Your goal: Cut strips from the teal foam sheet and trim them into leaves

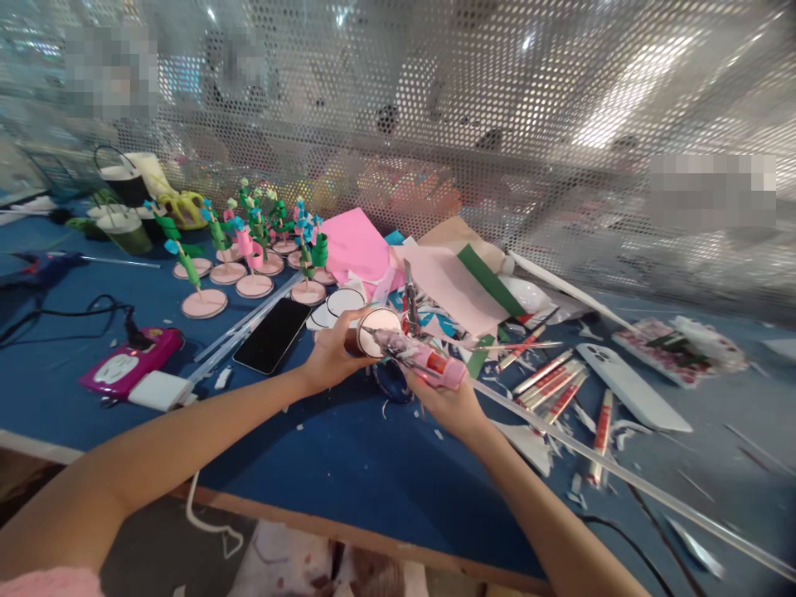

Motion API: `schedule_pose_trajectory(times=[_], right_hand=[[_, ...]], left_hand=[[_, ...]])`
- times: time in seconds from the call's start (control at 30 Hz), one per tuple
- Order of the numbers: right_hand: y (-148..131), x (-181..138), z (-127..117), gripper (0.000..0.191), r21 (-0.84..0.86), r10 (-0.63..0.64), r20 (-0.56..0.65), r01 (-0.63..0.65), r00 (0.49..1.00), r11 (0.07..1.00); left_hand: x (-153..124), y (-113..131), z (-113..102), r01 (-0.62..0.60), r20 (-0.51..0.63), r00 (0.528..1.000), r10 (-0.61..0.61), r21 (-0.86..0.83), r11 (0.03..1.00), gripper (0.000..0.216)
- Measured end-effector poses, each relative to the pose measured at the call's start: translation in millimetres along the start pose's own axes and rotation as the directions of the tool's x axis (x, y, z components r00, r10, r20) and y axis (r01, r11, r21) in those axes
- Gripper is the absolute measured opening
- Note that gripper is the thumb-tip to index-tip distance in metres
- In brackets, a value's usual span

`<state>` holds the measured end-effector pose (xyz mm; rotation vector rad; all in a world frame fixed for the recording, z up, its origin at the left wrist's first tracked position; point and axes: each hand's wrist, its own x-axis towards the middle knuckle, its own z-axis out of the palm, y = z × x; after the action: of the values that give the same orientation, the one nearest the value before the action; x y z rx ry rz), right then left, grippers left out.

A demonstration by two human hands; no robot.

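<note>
In my left hand [332, 356] is a round pale-pink disc [381, 318] with a brown edge, the fingers and thumb closed about its left side. My right hand [451, 408] grips a pink glue gun [435, 363], and its nozzle points left over the disc's face. I cannot tell whether the tip touches it. A long clear glue stick [597, 463] runs from the gun's back toward the lower right. Paper flowers [252, 245] on round pink bases stand beyond my left hand. Just behind the disc lie white paper circles [339, 305].
A black phone [274, 336] and a magenta power strip [130, 365] lie to the left. Pink paper sheets [354, 245], scissors [409, 298] and scraps are heaped behind my hands. Right are red-wrapped sticks [553, 381] and a white phone [631, 385]. A perforated metal screen [435, 108] closes the back.
</note>
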<state>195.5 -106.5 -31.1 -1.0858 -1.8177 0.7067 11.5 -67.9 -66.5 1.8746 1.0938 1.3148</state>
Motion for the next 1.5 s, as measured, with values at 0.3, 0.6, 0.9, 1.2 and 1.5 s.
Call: schedule_pose_trajectory(times=[0.3, 0.6, 0.9, 1.2, 1.5], right_hand=[[3.7, 0.9, 1.5, 0.018, 0.004, -0.046, 0.016, 0.046, 0.999, 0.999], [1.7, 0.0, 1.4, 0.013, -0.005, 0.002, 0.03, -0.002, 1.0, 1.0], [7.7, -1.5, 1.7, 0.016, -0.051, 0.034, 0.04, -0.032, 0.999, 0.998], [8.5, -1.4, 1.8, 0.015, -0.134, -0.029, 0.026, 0.032, 0.999, 0.991], [8.9, -0.7, 1.5, 0.015, -0.168, -0.02, 0.059, 0.03, 0.998, 0.985]], left_hand=[[0.1, 1.3, -0.9, 0.075, 0.006, 0.997, -0.074, -0.048, 0.996, 0.076], [2.2, 4.4, -0.3, 0.103, 0.002, 0.995, -0.103, -0.14, 0.985, 0.078], [2.7, 2.4, -1.4, 0.105, -0.039, 0.993, -0.111, -0.135, 0.985, 0.077], [3.8, 3.7, -0.7, 0.143, -0.078, 0.984, -0.16, -0.181, 0.973, 0.08], [3.8, -6.9, 0.0, 0.141, -0.115, 0.98, -0.162, -0.17, 0.975, 0.08]])
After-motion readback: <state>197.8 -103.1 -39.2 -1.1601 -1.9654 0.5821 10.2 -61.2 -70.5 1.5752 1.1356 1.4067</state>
